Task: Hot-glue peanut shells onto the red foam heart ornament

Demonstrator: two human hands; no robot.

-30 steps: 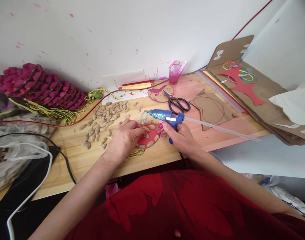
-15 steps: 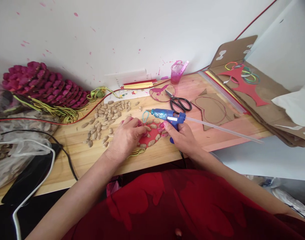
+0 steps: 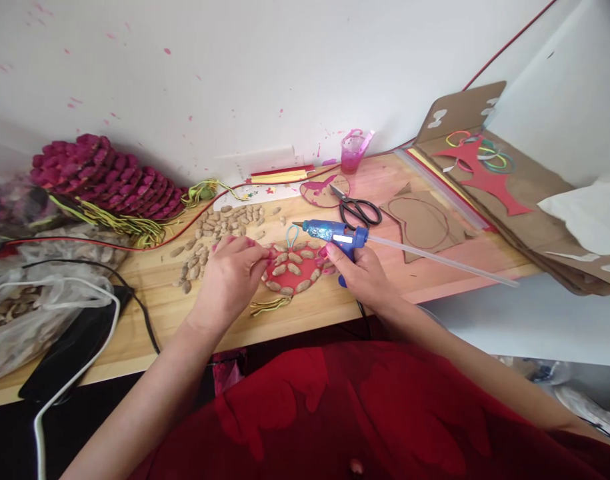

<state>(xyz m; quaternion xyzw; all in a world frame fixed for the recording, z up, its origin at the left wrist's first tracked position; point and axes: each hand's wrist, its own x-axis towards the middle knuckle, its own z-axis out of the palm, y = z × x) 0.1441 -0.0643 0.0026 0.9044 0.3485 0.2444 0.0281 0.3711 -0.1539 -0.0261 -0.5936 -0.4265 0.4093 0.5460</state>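
My right hand is wrapped round the handle of a blue hot glue gun, its nozzle aimed left and a long clear glue stick sticking out of its back. Below the nozzle lies a red heart-like piece, edged with peanuts and with several more across its middle. A light-blue loop rises from its top and a yellow-green tassel hangs at its bottom. My left hand is at the piece's left edge, thumb and fingertips pinched together; what they hold, if anything, is hidden.
Loose peanuts lie behind my left hand. Black-handled scissors, cut cardboard and a cup of pink paint stand or lie farther back. Stacked magenta pieces are at left; a red cable crosses the table.
My left hand has drawn back left from the middle of the red piece, uncovering the peanuts there. The glue gun and my right hand have hardly moved.
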